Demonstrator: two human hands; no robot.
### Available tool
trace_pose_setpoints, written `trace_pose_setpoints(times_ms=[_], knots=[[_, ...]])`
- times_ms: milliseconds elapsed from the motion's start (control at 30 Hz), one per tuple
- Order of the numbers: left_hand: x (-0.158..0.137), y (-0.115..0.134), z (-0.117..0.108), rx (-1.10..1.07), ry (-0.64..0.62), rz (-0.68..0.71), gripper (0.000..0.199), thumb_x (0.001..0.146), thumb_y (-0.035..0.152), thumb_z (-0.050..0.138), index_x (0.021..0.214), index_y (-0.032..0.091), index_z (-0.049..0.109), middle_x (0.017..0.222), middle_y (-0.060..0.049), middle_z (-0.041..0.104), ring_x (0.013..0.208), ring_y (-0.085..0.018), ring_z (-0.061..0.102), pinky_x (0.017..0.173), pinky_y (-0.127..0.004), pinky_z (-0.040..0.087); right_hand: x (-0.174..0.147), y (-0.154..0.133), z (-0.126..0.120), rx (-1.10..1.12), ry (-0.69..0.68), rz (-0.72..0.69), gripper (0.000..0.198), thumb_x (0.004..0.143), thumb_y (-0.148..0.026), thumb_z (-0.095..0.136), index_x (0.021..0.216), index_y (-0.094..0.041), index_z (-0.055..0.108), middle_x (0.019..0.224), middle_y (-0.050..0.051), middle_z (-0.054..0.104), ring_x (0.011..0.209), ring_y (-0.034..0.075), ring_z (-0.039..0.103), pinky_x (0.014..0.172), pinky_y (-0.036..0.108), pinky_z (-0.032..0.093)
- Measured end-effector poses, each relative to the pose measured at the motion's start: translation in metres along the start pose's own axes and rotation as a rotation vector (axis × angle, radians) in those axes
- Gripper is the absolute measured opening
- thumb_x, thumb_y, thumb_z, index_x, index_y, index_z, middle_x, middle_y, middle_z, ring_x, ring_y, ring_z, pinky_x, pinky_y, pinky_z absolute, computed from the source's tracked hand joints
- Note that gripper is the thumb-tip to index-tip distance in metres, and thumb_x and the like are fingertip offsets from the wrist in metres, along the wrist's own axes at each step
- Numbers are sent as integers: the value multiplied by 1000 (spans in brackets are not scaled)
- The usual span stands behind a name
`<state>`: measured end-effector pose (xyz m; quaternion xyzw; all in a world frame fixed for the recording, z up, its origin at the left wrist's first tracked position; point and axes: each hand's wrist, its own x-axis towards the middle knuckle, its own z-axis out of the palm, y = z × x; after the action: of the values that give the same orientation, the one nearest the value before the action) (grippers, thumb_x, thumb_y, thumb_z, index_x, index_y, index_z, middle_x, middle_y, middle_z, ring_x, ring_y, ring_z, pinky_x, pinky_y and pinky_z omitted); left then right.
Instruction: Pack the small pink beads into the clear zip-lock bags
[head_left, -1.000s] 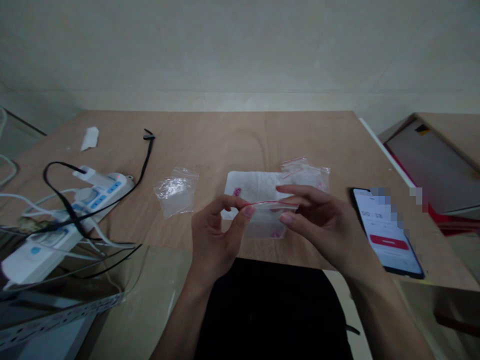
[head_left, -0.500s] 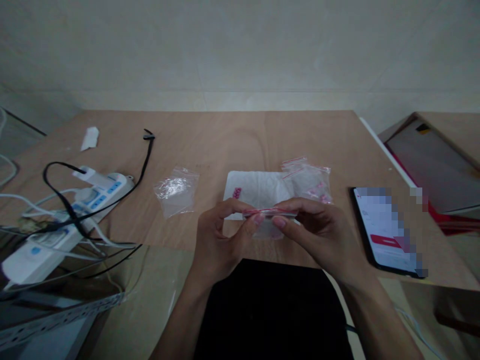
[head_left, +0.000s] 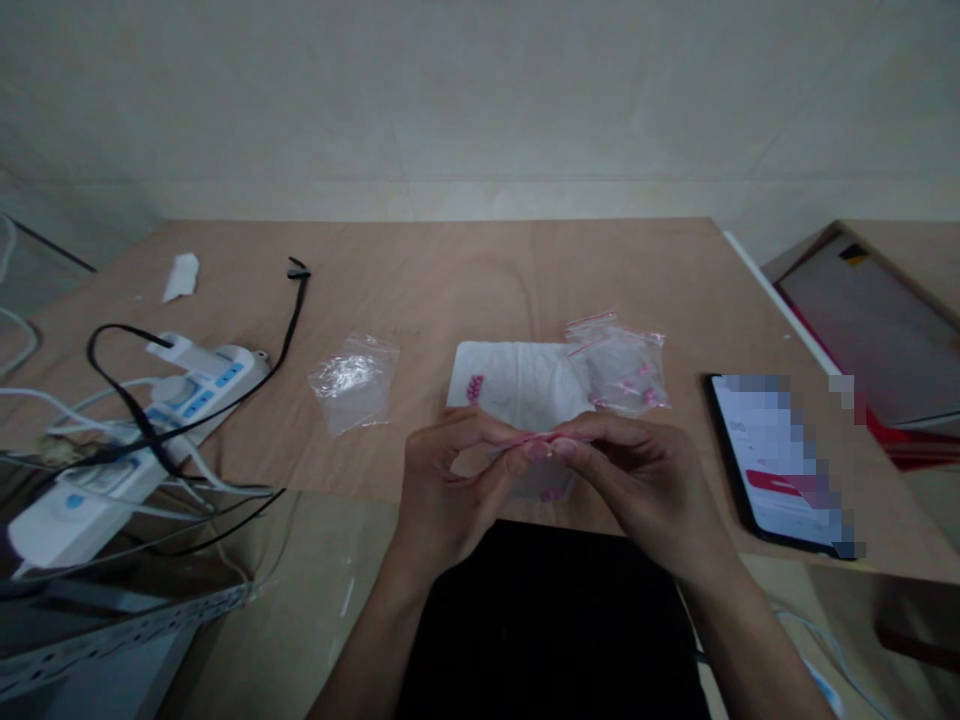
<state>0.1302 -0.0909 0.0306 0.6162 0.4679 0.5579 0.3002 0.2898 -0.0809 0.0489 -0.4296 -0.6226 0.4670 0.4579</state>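
Between both hands hangs a small clear zip bag (head_left: 541, 482) with a red-edged top and something pink near its bottom. My left hand (head_left: 454, 485) pinches the top edge between thumb and fingers. My right hand (head_left: 645, 480) pinches the same edge, its thumb almost touching the left one. Just beyond lies a white sheet (head_left: 517, 375) with a small cluster of pink beads (head_left: 475, 388) at its left side. Overlapping its right side are clear zip bags (head_left: 626, 370) holding pink pieces. More clear bags (head_left: 356, 385) lie to the left.
A phone (head_left: 780, 470) with a lit screen lies at the right on the wooden table (head_left: 450, 270). On the left, a white power strip (head_left: 142, 450) is tangled in cables. A black cable (head_left: 296, 300) and a white scrap (head_left: 181, 277) lie farther back.
Both hands have come slightly closer to me and to each other, with the zip bag between them. The pink contents at the bag's bottom show more clearly now.
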Motion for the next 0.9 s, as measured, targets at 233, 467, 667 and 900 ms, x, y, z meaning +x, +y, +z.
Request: trace_pose_setpoints(times_ms=[233, 467, 667, 900], knots=[[-3, 3, 3, 308, 53, 140, 11, 81, 18, 71, 70, 22, 69, 65, 3, 73, 59, -13, 66, 68, -29, 50, -5, 3, -3, -317, 82, -126, 15, 85, -19, 67, 82, -28, 79, 82, 0, 79, 74, 18, 74, 66, 29, 59], [3, -13, -23, 208, 56, -44, 18, 87, 27, 63, 74, 22, 74, 72, -1, 76, 68, -15, 70, 67, -28, 53, 11, -5, -22, -141, 340, -19, 18, 79, -24, 75, 95, -26, 68, 59, -5, 68, 43, 12, 58, 42, 26, 46], [21, -53, -65, 797, 468, -150, 51, 79, 46, 67, 117, 13, 64, 113, -17, 70, 107, -32, 65, 95, -49, 48, 50, 13, -69, -508, 582, -21, 22, 85, -46, 66, 98, -28, 67, 73, 4, 69, 50, 16, 57, 52, 34, 43], [52, -82, -78, 1156, 251, -348, 88, 67, 57, 72, 131, 0, 50, 139, -31, 50, 129, -48, 45, 107, -62, 31, 64, 43, -87, -899, 510, 87, 72, 82, -62, 60, 136, -15, 53, 130, 23, 60, 87, 33, 65, 79, 49, 46]])
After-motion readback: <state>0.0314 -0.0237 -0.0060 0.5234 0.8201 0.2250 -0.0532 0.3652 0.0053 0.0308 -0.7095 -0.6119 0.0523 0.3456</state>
